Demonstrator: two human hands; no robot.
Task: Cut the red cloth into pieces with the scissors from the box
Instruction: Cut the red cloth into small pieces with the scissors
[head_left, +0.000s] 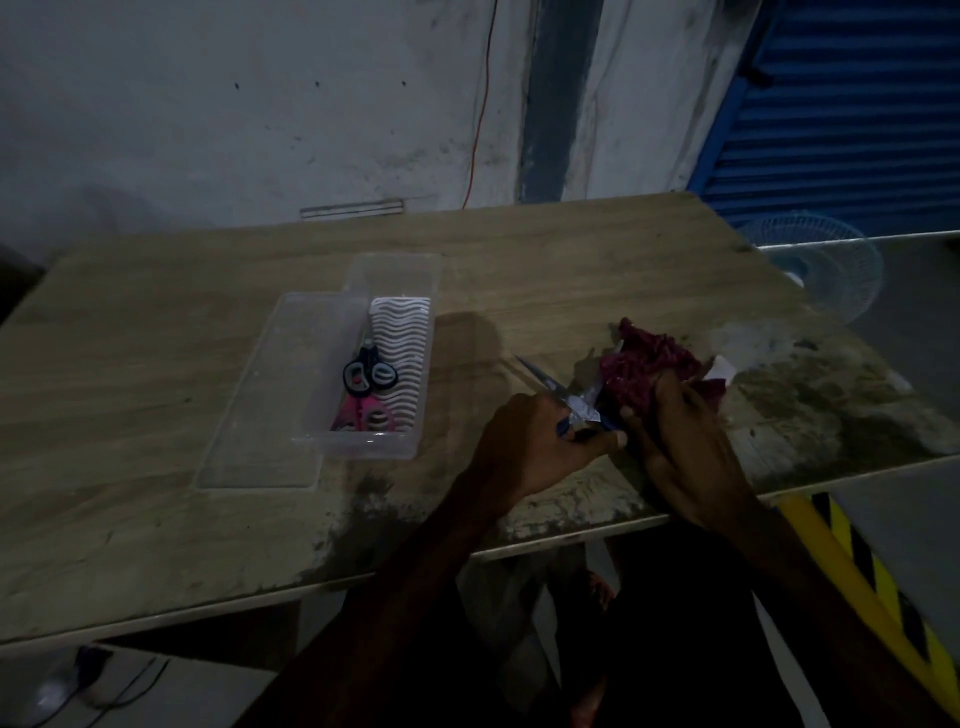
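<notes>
A crumpled red cloth (644, 364) lies on the wooden table (156, 364), right of centre. My right hand (685, 441) grips its near end. My left hand (535, 441) holds a pair of scissors (545, 384) by blue handles; the silver blades point away to the upper left, beside the cloth. A clear plastic box (410, 395) stands left of my hands with a black pair of scissors (369, 371) and a pink pair (363, 413) inside.
The box's clear lid (270, 395) lies flat against its left side. A white wavy insert (402, 358) lines the box. A fan guard (826, 265) sits past the table's right corner. A yellow-black striped bar (857, 561) runs below the near right edge.
</notes>
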